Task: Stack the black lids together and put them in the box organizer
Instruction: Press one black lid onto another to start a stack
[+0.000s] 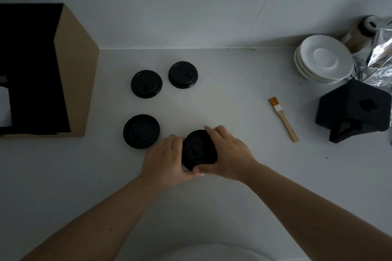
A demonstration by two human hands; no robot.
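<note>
A black lid (199,150) is gripped at lower centre of the frame by both hands; the left hand (167,160) is curled against its left edge, fingers bent and close together, thumb tucked under the near rim; the right hand (230,153) is clamped over its right side, fingertips hooked on the far rim, thumb pressed at the near rim; whether it is 1 lid or several nested can't be told, too dark; 3 more lids lie flat on the white counter (233,101), none touching: a nearer lid (141,131) just left of the left hand, a middle lid (146,84) above it, a far lid (183,74) beside that twd the wall; the box organizer (70,74), brown card outside w/ a black interior, is seen at the left edge of the frame, well apart from the lids; right of centre a small brush (283,118) w/ orange bristles lies on the counter; at the right edge a black angular object (354,110) stands; above it, stacked white saucers (324,59) & crumpled foil (379,59) are seen upper right
</note>
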